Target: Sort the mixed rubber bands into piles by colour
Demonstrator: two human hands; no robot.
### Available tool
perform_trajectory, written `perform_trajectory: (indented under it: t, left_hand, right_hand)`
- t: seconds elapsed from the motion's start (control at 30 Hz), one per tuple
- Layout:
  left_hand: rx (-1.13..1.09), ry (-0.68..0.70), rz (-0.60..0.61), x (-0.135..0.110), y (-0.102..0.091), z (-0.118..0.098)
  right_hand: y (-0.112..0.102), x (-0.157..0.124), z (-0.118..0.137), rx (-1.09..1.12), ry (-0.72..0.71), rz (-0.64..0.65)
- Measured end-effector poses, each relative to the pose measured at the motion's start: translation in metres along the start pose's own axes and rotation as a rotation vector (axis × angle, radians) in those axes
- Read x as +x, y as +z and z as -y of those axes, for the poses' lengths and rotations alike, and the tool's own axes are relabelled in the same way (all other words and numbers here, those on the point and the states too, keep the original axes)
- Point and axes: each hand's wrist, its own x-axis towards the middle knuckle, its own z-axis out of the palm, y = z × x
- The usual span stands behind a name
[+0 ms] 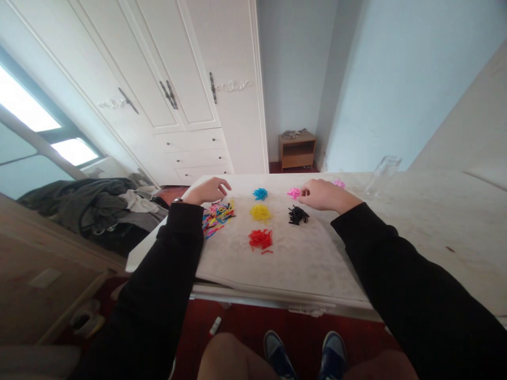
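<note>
My left hand [208, 190] hovers over the far side of a mixed pile of small coloured strips [217, 217], its fingers bent and apart with nothing visible in them. Across the table, my right hand [322, 194] has its fingertips pinched together at a pink pile [293, 193]; what they hold, if anything, is hidden. Just nearer than that hand lies a black pile [298, 215] of short strips. Between my hands are a blue pile [260, 194], a yellow pile [260, 213] and a red pile [260, 239], with one red strip lying slightly apart.
A clear glass [384, 174] stands at the right back of the white table [428, 237]. More pink material [339, 183] shows behind my right hand. Dark clothes [91, 206] are heaped at left. A white wardrobe [190, 105] and wooden bedside cabinet [298, 152] stand beyond.
</note>
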Motion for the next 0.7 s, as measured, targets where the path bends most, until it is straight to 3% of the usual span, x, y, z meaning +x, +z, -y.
perform_trajectory:
  t: [0.47, 0.57, 0.7]
  left_hand:
    - [-0.171, -0.028, 0.082, -0.003, 0.004, -0.013]
    - [-0.262, 0.079, -0.057, -0.001, 0.005, -0.018]
    - [-0.513, 0.359, -0.193, 0.0, 0.01, -0.036]
  right_hand:
    - [-0.001, -0.005, 0.005, 0.003, -0.008, -0.014]
    - [-0.001, -0.005, 0.005, -0.008, -0.017, -0.038]
    - [-0.001, -0.007, 0.013, 0.017, -0.068, -0.131]
